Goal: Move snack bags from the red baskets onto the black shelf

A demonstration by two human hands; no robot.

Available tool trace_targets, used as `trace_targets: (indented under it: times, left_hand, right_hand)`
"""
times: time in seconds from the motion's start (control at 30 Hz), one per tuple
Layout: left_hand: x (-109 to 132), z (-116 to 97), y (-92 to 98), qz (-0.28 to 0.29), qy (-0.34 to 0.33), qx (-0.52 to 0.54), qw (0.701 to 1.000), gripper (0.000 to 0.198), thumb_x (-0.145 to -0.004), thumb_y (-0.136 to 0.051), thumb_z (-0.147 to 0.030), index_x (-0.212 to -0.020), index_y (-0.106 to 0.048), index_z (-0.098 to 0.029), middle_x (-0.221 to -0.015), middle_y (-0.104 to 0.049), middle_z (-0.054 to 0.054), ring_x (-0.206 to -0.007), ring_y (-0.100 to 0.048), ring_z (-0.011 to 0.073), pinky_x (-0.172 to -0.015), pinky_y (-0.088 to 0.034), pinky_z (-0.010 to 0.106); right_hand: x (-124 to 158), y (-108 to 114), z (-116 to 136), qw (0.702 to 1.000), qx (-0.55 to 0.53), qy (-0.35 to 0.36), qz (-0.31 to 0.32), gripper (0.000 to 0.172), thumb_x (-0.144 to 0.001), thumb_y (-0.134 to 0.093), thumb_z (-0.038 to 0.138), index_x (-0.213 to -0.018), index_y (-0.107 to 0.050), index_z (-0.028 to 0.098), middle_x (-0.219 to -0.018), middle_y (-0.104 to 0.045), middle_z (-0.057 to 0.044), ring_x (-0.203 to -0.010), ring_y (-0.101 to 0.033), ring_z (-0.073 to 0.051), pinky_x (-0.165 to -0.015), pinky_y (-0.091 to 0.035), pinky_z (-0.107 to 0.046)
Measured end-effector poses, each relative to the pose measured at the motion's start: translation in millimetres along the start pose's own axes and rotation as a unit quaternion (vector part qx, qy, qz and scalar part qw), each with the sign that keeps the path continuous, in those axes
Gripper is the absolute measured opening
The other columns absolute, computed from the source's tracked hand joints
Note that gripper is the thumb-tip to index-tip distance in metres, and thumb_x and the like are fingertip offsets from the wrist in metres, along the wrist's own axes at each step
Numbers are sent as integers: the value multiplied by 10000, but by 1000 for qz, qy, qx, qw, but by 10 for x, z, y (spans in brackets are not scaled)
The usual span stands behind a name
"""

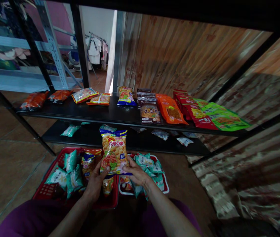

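Observation:
Both my hands hold one yellow and blue snack bag point(114, 149) upright, its printed front facing me. My left hand point(97, 177) grips the lower left corner, thumb on the front. At the lower right corner, my right hand point(137, 172) pinches the bag in the same way. Below the hands stand a red basket point(115, 200) and a smaller white-rimmed basket point(166, 187). Teal snack packets point(74, 179) and several other bags fill the red one. More teal packets point(144, 160) lie in the other. A similar yellow and blue bag point(126, 96) stands on the upper shelf.
A black rack spans the view. Its upper shelf point(90, 112) carries orange bags point(170, 110), brown bags point(149, 108), red bags point(195, 110) and green bags point(225, 117). Small packets lie on the lower shelf point(140, 144). A dark post point(243, 64) and a draped curtain point(169, 56) are at right.

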State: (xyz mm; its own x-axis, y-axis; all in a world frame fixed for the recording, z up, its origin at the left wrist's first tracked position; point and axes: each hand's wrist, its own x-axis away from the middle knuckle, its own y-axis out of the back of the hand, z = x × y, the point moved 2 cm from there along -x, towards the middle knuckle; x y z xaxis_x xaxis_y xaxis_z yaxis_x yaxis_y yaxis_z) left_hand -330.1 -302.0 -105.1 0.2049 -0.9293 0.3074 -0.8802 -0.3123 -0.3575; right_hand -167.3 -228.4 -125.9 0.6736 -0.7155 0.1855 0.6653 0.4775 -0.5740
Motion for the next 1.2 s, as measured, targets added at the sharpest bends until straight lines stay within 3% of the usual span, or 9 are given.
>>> trace_targets:
  times: [0.33,0.57,0.7,0.87,1.2]
  left_hand:
    - [16,-123,78,21,-19,-75,997,691,-707,-732,-382,-1327,-490,-199,-1356,-544,110,-1276,-474,284,-1010,-443,405]
    - [-89,-180,8,55,-34,-75,995,715,-712,-718,-403,-1347,-467,-191,-1346,-551,116,-1226,-525,290,-972,-471,403]
    - [-196,-283,-81,49,-34,-45,997,747,-719,-716,-393,-1388,-425,-233,-1318,-581,81,-1200,-550,267,-998,-450,407]
    - [-389,-605,-306,93,-56,24,994,789,-711,-728,-372,-1417,-388,-273,-1268,-621,60,-1138,-593,247,-978,-466,408]
    - [-1088,-1300,-725,99,-107,-26,989,684,-651,-768,-370,-1247,-529,-133,-1112,-693,119,-1022,-649,261,-960,-475,395]
  right_hand:
    - [77,-86,-16,999,31,26,-36,645,-604,-819,266,-1188,-545,270,-1074,-691,-33,-964,-670,-214,-916,-497,-407]
    - [132,-173,94,995,55,57,-58,571,-616,-811,284,-1138,-582,291,-1057,-688,-25,-953,-668,-233,-908,-498,-427]
    - [73,-238,348,991,86,84,-61,576,-629,-807,271,-1157,-579,303,-1071,-683,-11,-979,-656,-219,-948,-476,-405]
    - [-122,-261,770,985,116,116,-58,592,-647,-797,263,-1185,-550,270,-1096,-681,-16,-999,-650,-205,-959,-465,-382]
    - [-658,-190,1518,975,126,164,-84,613,-607,-803,239,-1168,-553,244,-1051,-699,-11,-959,-663,-187,-932,-489,-352]
